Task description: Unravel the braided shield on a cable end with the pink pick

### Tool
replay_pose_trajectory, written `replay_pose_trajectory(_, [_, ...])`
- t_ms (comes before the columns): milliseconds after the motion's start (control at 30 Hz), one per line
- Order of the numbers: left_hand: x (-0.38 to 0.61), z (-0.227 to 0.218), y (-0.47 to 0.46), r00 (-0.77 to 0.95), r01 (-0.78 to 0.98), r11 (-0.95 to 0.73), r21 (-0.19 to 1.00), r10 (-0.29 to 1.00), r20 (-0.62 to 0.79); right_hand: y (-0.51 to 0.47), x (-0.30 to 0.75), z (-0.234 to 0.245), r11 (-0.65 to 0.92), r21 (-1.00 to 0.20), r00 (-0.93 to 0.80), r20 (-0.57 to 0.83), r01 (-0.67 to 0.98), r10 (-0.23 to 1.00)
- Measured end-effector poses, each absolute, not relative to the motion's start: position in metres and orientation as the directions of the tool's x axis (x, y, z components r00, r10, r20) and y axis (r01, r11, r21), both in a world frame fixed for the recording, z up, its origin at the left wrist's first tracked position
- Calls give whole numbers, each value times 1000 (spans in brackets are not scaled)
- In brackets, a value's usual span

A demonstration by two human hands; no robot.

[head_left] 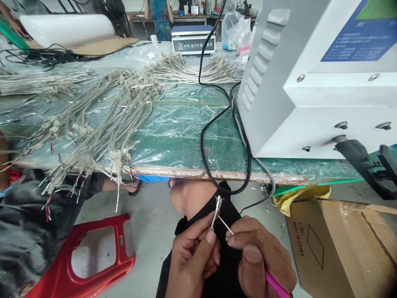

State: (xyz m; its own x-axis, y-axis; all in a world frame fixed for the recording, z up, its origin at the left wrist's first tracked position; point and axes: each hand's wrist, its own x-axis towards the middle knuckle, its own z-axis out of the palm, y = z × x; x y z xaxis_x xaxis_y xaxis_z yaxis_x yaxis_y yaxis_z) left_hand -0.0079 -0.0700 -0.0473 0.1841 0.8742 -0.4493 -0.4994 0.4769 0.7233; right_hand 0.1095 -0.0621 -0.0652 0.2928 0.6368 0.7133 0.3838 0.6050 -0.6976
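Note:
Between the thumb and fingers of my left hand point(195, 252) a cable end point(217, 209) points upward, its silvery braided shield showing and frayed at the tip. My right hand point(263, 252) grips a thin pick point(226, 225) with a pink handle point(275, 283). The pick's metal point touches or nearly touches the braid from the right. Most of the cable below my left fingers is hidden. Both hands are over my lap, below the table edge.
Bundles of braided cables point(124, 111) lie on the plastic-covered green table point(173, 132). A large white machine point(273, 116) stands at right, with a black cord point(203, 140) hanging over the edge. A scale point(194, 41) sits behind. A red stool point(124, 240), a carton point(325, 248) and a seated person's leg point(34, 240) flank me.

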Motion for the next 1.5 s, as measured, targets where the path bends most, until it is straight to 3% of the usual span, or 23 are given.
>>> replay_pose_trajectory(233, [-7,-46,-70,174,-505,478,719,872,-457,-65,112,-65,580,-729,222,672,364,706])
replay_pose_trajectory(1267, [-7,-48,-70,176,-465,489,738,868,-464,-63,112,-69,545,-721,240,672,428,701])
replay_pose_trajectory(1500, [-10,-49,-70,202,-437,468,768,884,-422,-55,118,-63,459,-759,261,611,462,747])
